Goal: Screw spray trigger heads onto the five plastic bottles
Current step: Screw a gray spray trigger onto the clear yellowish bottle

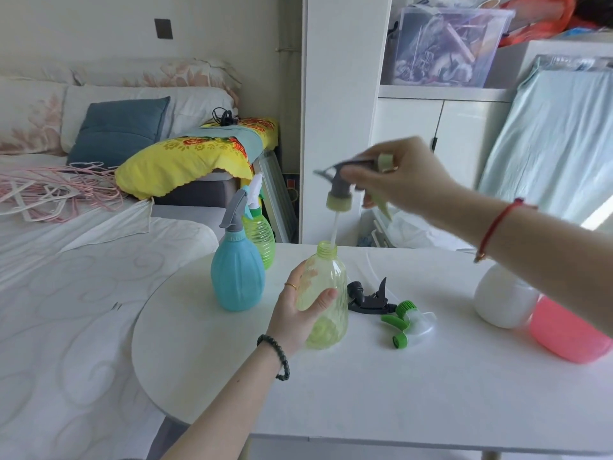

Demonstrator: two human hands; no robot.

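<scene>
My left hand (300,315) grips a pale yellow-green bottle (326,287) standing upright on the white table (365,393). My right hand (403,180) holds a grey and yellow-green trigger head (338,190) above it. The head's white dip tube (333,230) reaches down into the bottle's open neck, and the collar is still well above the threads. A blue bottle (237,277) and a green bottle (262,235) stand at the table's far left, each with a trigger head on. A black trigger head (368,298) and a green-and-white trigger head (406,322) lie loose on the table.
A white bottle (504,297) and a pink bottle (569,330) sit at the right, partly hidden under my right forearm. A bed (66,277) with hangers and pillows borders the table on the left. White cabinets and a storage bin stand behind.
</scene>
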